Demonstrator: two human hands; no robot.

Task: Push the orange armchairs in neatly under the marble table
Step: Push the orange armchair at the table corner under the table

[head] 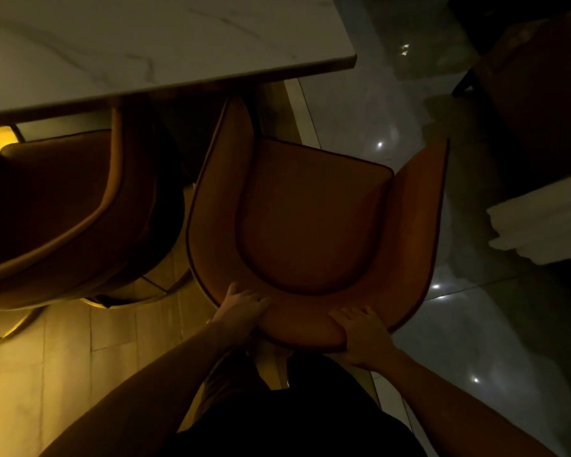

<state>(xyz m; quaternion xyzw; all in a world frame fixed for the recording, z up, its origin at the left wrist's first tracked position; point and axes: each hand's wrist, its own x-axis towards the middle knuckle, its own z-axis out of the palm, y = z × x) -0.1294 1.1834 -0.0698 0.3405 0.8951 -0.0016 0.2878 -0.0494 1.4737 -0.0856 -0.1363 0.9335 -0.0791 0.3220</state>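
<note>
Left fingers: curled over the top of the backrest, pressed close together, thumb side toward the seat; left hand (243, 306) grips the rim just left of its middle.
Right fingers: laid together over the top edge, thumb down the outer face; right hand (360, 336) clamps the rim right of the middle.
Grip: both hands closed on the backrest of the near chair (310, 222), a short stretch of rim between them.
Near chair: standing at the table's right corner, turned a little askew. Its left arm tip sits under the table (165, 37) edge; its right arm juts past the corner over the grey floor (370, 120). The seat is fully in the open.
Second chair (66, 206): just beside it on the left, front tucked under the table edge, back still outside; dim light hides how far in it goes.
Step in hand: probably squaring and pushing in the near chair; it is not yet under.
Next move: likely needs a shift leftward and a twist to face the table, then a straight push, keeping clear of the second chair's arm.
Containers: none in view; the seat and the visible tabletop hold nothing.
Third chair (534, 94): a dark shape at upper right, well apart.
</note>
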